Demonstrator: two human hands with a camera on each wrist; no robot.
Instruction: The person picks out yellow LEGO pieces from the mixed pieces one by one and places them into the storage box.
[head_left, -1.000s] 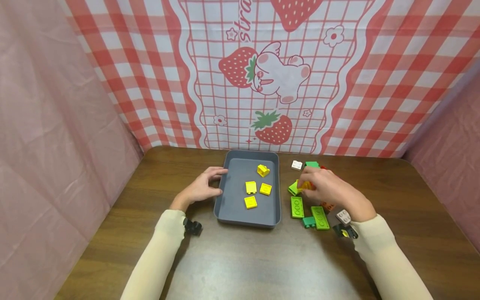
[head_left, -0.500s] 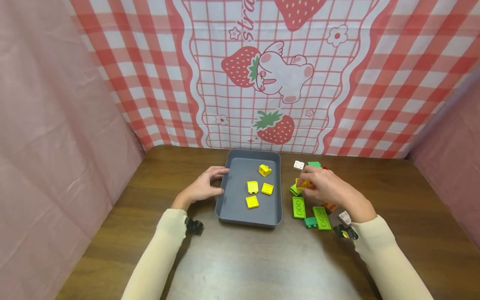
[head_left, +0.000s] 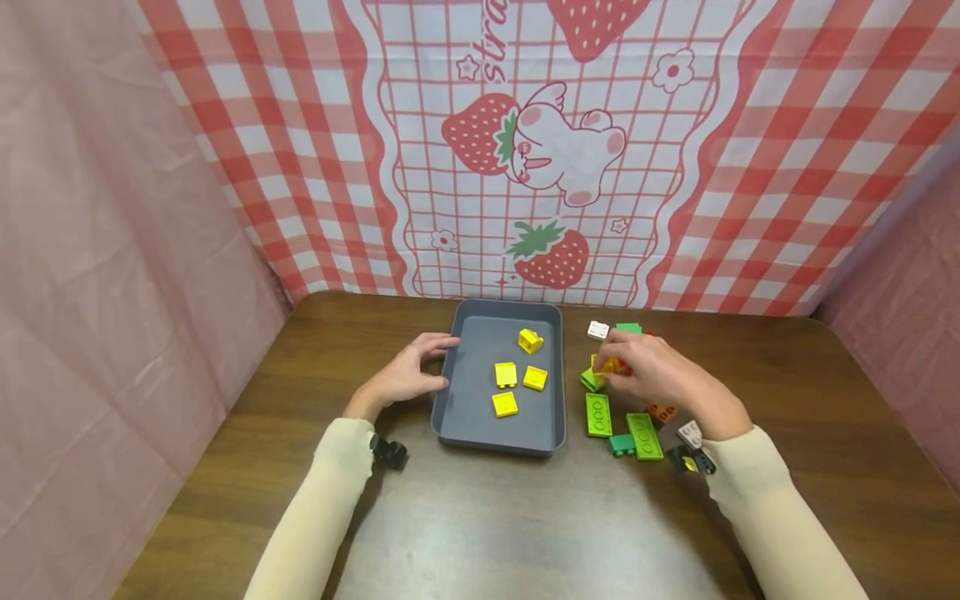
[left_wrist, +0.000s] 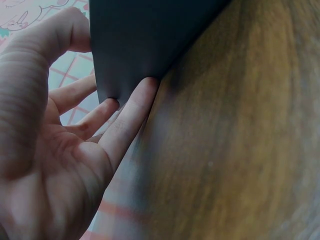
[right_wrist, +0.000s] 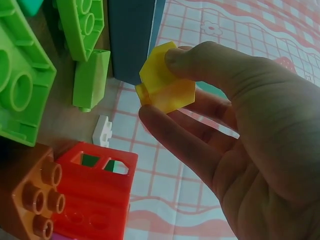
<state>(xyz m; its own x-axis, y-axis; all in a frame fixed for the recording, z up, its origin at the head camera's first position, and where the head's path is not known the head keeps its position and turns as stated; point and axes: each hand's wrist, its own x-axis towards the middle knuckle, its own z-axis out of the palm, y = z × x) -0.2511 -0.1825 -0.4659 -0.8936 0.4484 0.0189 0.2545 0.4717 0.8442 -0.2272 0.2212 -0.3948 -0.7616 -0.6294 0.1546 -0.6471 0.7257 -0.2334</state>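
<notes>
In the head view a grey tray [head_left: 461, 417] holds several yellow building blocks [head_left: 506, 374]. My left hand [head_left: 408, 371] rests at the tray's left side, thumb and fingers spread. Seen from the left wrist, its fairly straight fingers [left_wrist: 131, 117] touch the dark outer wall of the tray [left_wrist: 135, 45]. Over the loose blocks to the right of the tray, my right hand [head_left: 648, 367] pinches a yellow building block [right_wrist: 162, 80] between thumb and fingertips. That block has slanted faces and shows best in the right wrist view, off the table.
Lime green blocks [head_left: 597, 415], a darker green block [head_left: 621, 445], a white block [head_left: 597, 330] and a brown block [right_wrist: 32, 190] lie around the right hand. A red block with window openings [right_wrist: 95, 190] is nearby. A checked cloth [head_left: 315, 150] hangs behind the wooden table [head_left: 480, 533].
The head view has shifted slightly. The right hand stays over the loose blocks with the yellow block between its fingers, and the left hand stays at the tray.
</notes>
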